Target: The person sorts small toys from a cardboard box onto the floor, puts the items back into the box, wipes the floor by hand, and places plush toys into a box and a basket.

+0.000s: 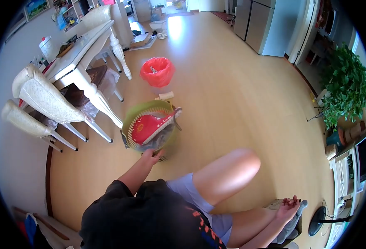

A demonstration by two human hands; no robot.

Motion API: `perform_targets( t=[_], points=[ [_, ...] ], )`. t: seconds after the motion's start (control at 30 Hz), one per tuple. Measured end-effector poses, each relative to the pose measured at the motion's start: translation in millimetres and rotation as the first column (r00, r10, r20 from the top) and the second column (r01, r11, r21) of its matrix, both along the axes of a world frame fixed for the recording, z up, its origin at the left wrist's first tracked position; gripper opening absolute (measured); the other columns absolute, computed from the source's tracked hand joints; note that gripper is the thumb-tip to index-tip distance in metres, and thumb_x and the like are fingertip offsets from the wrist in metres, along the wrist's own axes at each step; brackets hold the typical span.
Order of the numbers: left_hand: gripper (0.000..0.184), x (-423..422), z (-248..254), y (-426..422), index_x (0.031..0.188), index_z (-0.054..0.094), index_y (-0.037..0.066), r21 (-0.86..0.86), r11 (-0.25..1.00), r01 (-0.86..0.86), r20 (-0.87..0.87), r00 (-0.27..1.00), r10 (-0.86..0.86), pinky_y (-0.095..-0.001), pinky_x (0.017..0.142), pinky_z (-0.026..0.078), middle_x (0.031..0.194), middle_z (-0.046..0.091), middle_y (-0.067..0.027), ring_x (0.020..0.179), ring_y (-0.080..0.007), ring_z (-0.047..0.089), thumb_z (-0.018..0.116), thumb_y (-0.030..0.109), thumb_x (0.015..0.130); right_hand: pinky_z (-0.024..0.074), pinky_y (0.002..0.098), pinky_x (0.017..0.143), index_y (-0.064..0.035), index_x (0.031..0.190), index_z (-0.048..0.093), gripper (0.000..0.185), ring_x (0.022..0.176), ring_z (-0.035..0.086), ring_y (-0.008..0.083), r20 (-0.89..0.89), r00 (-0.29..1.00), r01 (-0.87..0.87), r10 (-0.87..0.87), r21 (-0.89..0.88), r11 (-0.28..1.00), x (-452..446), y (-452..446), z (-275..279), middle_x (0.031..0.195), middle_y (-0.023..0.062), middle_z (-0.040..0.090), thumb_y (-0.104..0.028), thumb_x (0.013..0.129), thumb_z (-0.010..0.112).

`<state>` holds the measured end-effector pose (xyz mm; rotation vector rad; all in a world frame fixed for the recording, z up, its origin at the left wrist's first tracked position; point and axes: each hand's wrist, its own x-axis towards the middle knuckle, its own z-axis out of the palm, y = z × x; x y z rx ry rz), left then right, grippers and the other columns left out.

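A green plastic basket (129, 118) stands tilted on the floor, holding a red item with white dots (146, 128) and some clear or grey plastic. My left hand (153, 156) is closed on the basket's near rim. Far off to the right, my right hand (288, 208) lies palm up with loosely curled fingers and nothing visible in them. It is beside a grey cloth-like thing (291, 227) at the end of my bent leg.
Beyond the basket is a bin with a red bag (158, 72), with a small pale roll (166, 96) before it. A white table (73, 58) and chairs (46, 93) stand left. A plant (345, 85), fridge (259, 27) and black round base (317, 221) are right.
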<state>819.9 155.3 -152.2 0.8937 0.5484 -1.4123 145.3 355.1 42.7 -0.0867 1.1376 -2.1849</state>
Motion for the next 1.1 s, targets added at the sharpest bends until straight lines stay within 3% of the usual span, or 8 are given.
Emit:
perform_targets(
  t=[0.37, 0.43, 0.47, 0.6, 0.83, 0.97, 1.03, 1.1],
  points=[
    [0.047, -78, -30, -47, 0.128, 0.027, -0.023, -0.114, 0.908, 0.404, 0.066, 0.915, -0.399, -0.048, 0.096, 0.053, 0.134, 0.034, -0.0383, 0.126, -0.0574, 0.035, 0.037, -0.006, 0.086, 0.0455, 0.0299, 0.07, -0.006, 0.094, 0.064, 0.022, 0.065, 0.054, 0.0149, -0.015, 0.996, -0.086, 0.086, 0.036, 0.996, 1, -7, 0, 0.06, -0.0005, 0.052, -0.026, 0.095, 0.054],
    [0.047, -48, -156, -86, 0.129, 0.026, -0.023, -0.231, 0.455, 0.86, 0.613, 0.492, -0.618, -0.0482, 0.096, 0.053, 0.135, 0.033, -0.038, 0.126, -0.0571, 0.035, 0.037, -0.006, 0.086, 0.0451, 0.0303, 0.069, -0.0059, 0.094, 0.064, 0.023, 0.065, 0.054, 0.0147, -0.021, 0.995, -0.095, 0.096, 0.018, 0.995, -2, -8, -6, 0.06, -0.0005, 0.052, -0.027, 0.095, 0.053],
    [0.048, -57, -141, -95, 0.129, 0.026, -0.023, -0.205, 0.2, 0.958, 0.84, 0.277, -0.466, -0.0482, 0.096, 0.053, 0.135, 0.032, -0.0379, 0.126, -0.057, 0.036, 0.038, -0.006, 0.086, 0.0449, 0.0305, 0.069, -0.0059, 0.095, 0.064, 0.024, 0.065, 0.054, 0.0145, -0.024, 0.995, -0.094, 0.094, 0.009, 0.996, -4, -6, -7, 0.06, -0.0005, 0.052, -0.027, 0.095, 0.053],
    [0.047, -93, -137, -128, 0.13, 0.026, -0.022, -0.232, 0.196, 0.953, 0.789, 0.302, -0.535, -0.0473, 0.095, 0.054, 0.135, 0.033, -0.0383, 0.126, -0.0555, 0.037, 0.038, -0.004, 0.088, 0.0455, 0.0306, 0.07, -0.0046, 0.097, 0.062, 0.026, 0.064, 0.055, 0.0152, -0.04, 0.994, -0.101, 0.102, 0.027, 0.995, 5, -8, 0, 0.061, 0.0, 0.052, -0.027, 0.097, 0.05],
    [0.047, -183, -66, -124, 0.132, 0.029, -0.019, -0.188, -0.172, 0.967, 0.945, 0.131, -0.299, -0.044, 0.094, 0.055, 0.134, 0.037, -0.0365, 0.124, -0.0547, 0.041, 0.039, 0.0, 0.09, 0.046, 0.0305, 0.065, -0.0033, 0.094, 0.062, 0.025, 0.061, 0.054, 0.0164, -0.113, 0.99, -0.072, 0.089, 0.145, 0.987, 11, -21, 4, 0.059, 0.0016, 0.052, -0.026, 0.096, 0.051],
    [0.05, -230, -106, -151, 0.135, 0.027, -0.018, -0.282, -0.22, 0.934, 0.902, 0.18, -0.391, -0.0459, 0.1, 0.051, 0.137, 0.034, -0.0382, 0.129, -0.0546, 0.035, 0.04, -0.001, 0.09, 0.0444, 0.0308, 0.064, -0.0015, 0.09, 0.064, 0.023, 0.061, 0.053, 0.0171, -0.124, 0.987, -0.081, 0.105, 0.186, 0.979, 23, -39, 18, 0.059, 0.0034, 0.051, -0.023, 0.091, 0.056],
    [0.049, -266, -16, -122, 0.133, 0.03, -0.017, -0.407, 0.163, 0.899, 0.529, 0.377, -0.76, -0.0458, 0.101, 0.049, 0.135, 0.036, -0.0361, 0.129, -0.0517, 0.036, 0.041, -0.002, 0.088, 0.0438, 0.0315, 0.066, -0.0006, 0.09, 0.064, 0.025, 0.063, 0.053, 0.0175, -0.132, 0.983, -0.093, 0.124, 0.225, 0.97, 23, -45, 18, 0.061, 0.0043, 0.051, -0.024, 0.089, 0.057],
    [0.047, -300, 76, -91, 0.131, 0.034, -0.016, -0.319, 0.46, 0.829, 0.254, 0.542, -0.801, -0.0458, 0.103, 0.048, 0.134, 0.039, -0.034, 0.128, -0.0488, 0.038, 0.043, -0.004, 0.087, 0.0457, 0.0304, 0.064, -0.001, 0.092, 0.062, 0.025, 0.062, 0.054, 0.0168, -0.134, 0.98, -0.107, 0.145, 0.255, 0.961, 26, -50, 25, 0.06, 0.0038, 0.053, -0.025, 0.093, 0.053]
  ],
)
